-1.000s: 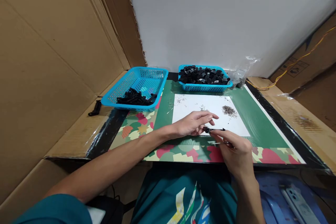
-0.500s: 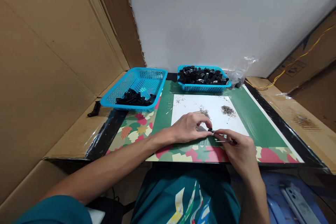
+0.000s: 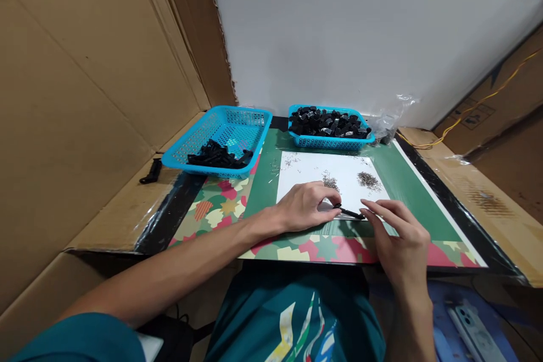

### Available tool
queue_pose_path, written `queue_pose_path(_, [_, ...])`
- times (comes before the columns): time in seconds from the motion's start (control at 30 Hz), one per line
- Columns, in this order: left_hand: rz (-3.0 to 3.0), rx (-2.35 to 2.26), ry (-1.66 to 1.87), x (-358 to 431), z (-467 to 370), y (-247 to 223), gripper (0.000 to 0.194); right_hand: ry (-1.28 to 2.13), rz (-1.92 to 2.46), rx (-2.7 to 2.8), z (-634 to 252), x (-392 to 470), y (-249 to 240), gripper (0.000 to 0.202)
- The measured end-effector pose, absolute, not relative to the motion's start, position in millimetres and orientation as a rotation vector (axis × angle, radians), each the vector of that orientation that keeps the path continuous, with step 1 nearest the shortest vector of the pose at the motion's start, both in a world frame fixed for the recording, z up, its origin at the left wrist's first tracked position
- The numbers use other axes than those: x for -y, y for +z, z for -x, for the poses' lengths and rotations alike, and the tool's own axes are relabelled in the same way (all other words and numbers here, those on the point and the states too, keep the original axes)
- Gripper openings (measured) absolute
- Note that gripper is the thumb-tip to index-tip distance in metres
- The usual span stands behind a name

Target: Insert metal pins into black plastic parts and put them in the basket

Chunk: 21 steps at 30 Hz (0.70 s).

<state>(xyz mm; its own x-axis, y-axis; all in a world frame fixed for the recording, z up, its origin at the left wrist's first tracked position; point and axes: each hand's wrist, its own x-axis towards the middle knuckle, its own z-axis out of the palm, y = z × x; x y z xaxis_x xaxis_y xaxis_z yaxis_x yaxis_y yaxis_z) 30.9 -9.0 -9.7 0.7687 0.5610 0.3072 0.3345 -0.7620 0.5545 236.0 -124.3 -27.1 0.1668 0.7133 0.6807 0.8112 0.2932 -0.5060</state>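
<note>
My left hand is closed, pinching a slim black plastic part by its left end between thumb and fingertips. The part lies low over the front edge of the white sheet and points to the right. At its right end is my right hand, with thumb and forefinger apart; the thumb tip is close to the part, and whether they touch I cannot tell. Just beyond my left fingers is a pile of tiny metal pieces. A second, darker pile sits to its right.
A blue basket at the left holds slim black parts. Another blue basket at the back is heaped with small black pieces, beside a clear plastic bag. One black part lies on cardboard at left. Cardboard walls flank the table.
The thin metal tool, like tweezers, has gone from my right hand's fingers and is out of sight. My right hand has shifted right and its fingers have spread; the slim black part now shows.
</note>
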Motion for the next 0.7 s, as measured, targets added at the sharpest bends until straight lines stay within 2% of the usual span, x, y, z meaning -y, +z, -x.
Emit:
queue_pose_path(0.1, [-2.491,-0.665,0.657,9.1,-31.0,-11.7,0.014,-0.024,1.447,1.439,-232.1,123.8,-21.4,0.011])
queue_pose_path(0.4, [-2.53,-0.615,0.68,12.2,-31.6,-11.6,0.018,0.506,1.404,1.171,-210.8,96.4,-13.9,0.026])
queue_pose_path(0.7, [-2.574,-0.637,0.71,11.3,-33.4,-17.5,0.018,0.417,1.466,1.262,-209.0,97.3,-13.1,0.028])
